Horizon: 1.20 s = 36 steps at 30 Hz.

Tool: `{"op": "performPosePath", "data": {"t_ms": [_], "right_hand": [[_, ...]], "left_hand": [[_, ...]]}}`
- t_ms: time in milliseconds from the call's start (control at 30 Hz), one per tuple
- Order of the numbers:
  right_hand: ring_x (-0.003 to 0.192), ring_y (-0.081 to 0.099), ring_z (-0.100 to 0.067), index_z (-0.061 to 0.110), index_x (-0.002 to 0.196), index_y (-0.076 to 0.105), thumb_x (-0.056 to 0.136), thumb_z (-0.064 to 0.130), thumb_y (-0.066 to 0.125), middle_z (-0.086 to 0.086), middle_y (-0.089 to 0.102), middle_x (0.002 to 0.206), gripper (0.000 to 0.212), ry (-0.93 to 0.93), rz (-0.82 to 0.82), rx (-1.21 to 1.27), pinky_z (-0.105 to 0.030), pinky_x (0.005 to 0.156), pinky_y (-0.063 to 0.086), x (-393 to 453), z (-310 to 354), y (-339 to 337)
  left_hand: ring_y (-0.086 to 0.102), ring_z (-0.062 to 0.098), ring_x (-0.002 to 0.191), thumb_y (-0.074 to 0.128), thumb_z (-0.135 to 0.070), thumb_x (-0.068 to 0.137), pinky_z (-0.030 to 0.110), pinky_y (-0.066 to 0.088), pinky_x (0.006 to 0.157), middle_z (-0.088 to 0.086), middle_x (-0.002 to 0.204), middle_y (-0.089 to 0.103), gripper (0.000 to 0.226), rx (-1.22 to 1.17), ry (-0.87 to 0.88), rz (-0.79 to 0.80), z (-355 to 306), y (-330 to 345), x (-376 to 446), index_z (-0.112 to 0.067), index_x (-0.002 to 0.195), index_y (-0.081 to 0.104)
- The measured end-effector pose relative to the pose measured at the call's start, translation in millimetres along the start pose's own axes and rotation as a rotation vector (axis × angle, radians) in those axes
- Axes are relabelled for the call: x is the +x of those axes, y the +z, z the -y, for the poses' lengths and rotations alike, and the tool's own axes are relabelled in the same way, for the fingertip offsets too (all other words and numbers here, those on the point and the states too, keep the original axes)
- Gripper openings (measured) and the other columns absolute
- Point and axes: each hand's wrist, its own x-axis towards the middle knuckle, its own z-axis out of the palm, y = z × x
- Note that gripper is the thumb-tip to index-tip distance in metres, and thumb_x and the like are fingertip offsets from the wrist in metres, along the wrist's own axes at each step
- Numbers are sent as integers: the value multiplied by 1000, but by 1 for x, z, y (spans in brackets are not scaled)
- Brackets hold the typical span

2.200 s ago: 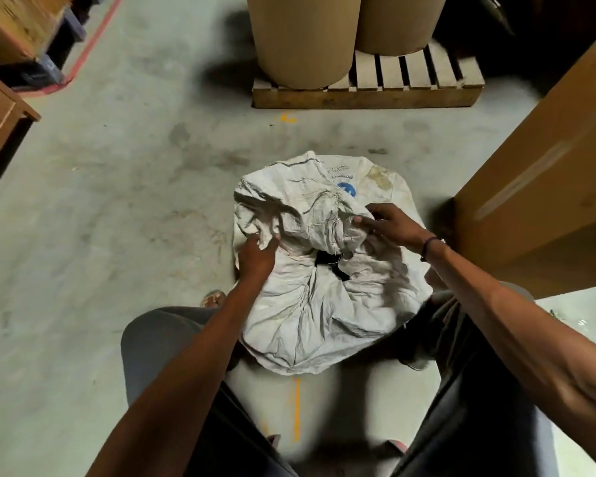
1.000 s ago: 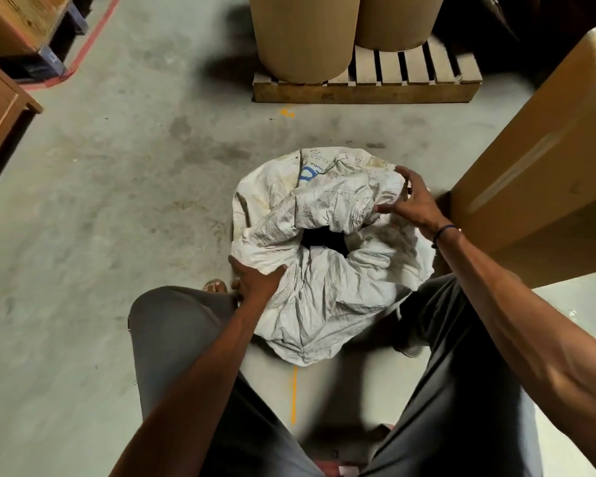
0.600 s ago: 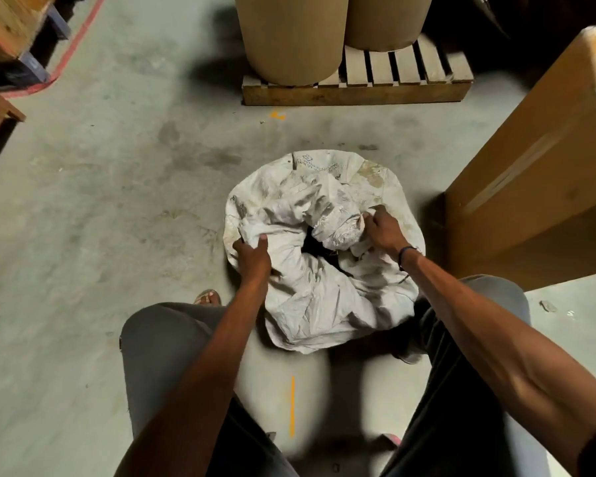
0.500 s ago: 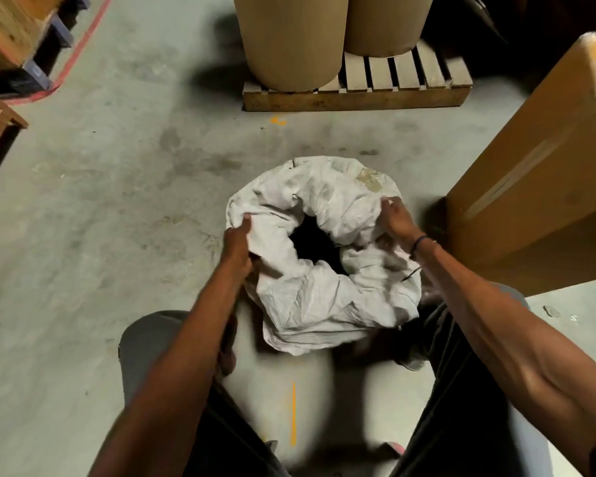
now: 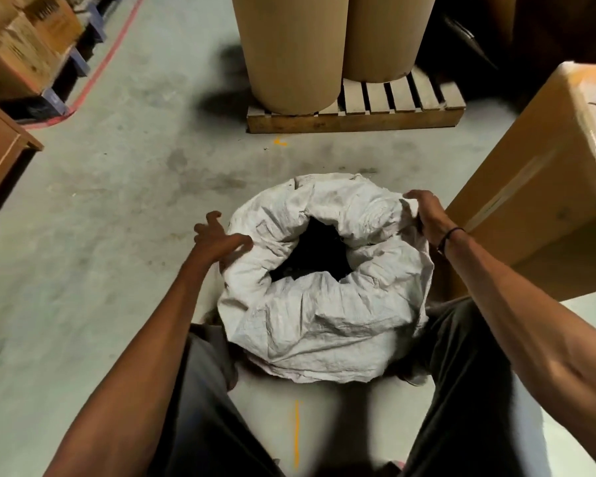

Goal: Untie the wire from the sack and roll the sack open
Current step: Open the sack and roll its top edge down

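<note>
A white woven sack [image 5: 324, 318] stands on the concrete floor between my knees. Its top is rolled outward into a thick collar around a dark open mouth [image 5: 312, 254]. My left hand [image 5: 217, 241] rests at the collar's left edge, thumb on the fabric and fingers spread apart. My right hand [image 5: 427, 215] is curled over the collar's far right edge, gripping the rolled fabric. No wire shows anywhere on the sack.
Two tall cardboard drums [image 5: 289, 49] stand on a wooden pallet [image 5: 355, 117] straight ahead. A large brown carton [image 5: 537, 187] sits close on the right, almost touching the sack. Stacked boxes [image 5: 21, 46] and a red floor line [image 5: 107, 58] lie far left.
The sack's bunched top has been spread and rolled outward, so the dark mouth is now wide. Both hands moved from the centre out to the collar's edges; the left hand's fingers have loosened.
</note>
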Motion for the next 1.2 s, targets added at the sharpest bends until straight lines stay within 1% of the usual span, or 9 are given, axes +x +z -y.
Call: {"op": "performPosePath", "data": {"t_ms": [133,267,400,500,700,867,967,1067,1200], "right_hand": [[43,40,-16,7,89,61,92,6,46,-3,45,56,14,-103,-31,-45,-25,47,27,-8,-12,17],[39,51,-5,7,128,50,95,-7,42,-12,61,78,37,-221,43,-103,-20,40,36,-8,-22,25],[89,58,-20,2,140,48,95,-9,57,-9,59,108,47,-274,76,-166,-31,70,51,2,-33,25],[102,60,-23,3,134,55,92,-3,68,-8,60,114,44,-312,-8,-255,-46,99,55,5,-45,24],[123,57,-31,10,130,56,93,26,72,-10,64,132,43,-427,-421,-384,-47,101,49,-31,-80,39],[134,48,-42,15,150,39,96,60,58,-17,50,150,73,-259,-517,-383,-60,111,38,-60,-137,60],[119,65,-36,15,150,36,99,53,60,-7,70,134,68,-283,-368,-361,-55,106,38,-60,-164,64],[99,71,-34,10,139,46,103,25,59,-2,77,99,41,-399,-333,-311,-48,94,49,-53,-157,61],[75,69,-33,13,126,45,106,18,51,0,67,75,22,-516,-264,-286,-52,76,56,-33,-123,49]], "left_hand": [[33,33,147,92,-49,60,54,33,116,9,161,25,121,132,393,-48,-5,30,-22,-27,157,24],[33,23,150,86,-57,71,52,27,117,1,166,32,114,263,571,47,-15,60,-37,-24,161,23],[61,30,122,67,-59,91,46,49,95,9,126,68,70,287,582,90,-12,79,-28,-30,149,41],[67,32,108,52,-59,97,39,50,85,7,108,74,46,112,530,49,-14,90,-14,-26,128,60],[57,33,132,63,-35,101,35,41,105,20,135,66,44,-197,310,-29,-47,90,15,-1,128,67],[51,22,72,68,-40,95,32,35,71,8,72,56,36,-382,202,61,-61,85,29,-17,69,56],[60,22,77,75,-35,92,31,45,69,16,94,68,29,-477,69,184,-67,80,34,-7,91,69],[70,30,101,85,-39,81,42,54,90,18,111,73,59,-460,-20,288,-70,70,38,1,121,68],[69,31,98,78,-26,90,44,55,95,19,109,71,44,-454,-24,329,-84,50,33,2,122,65]]}}
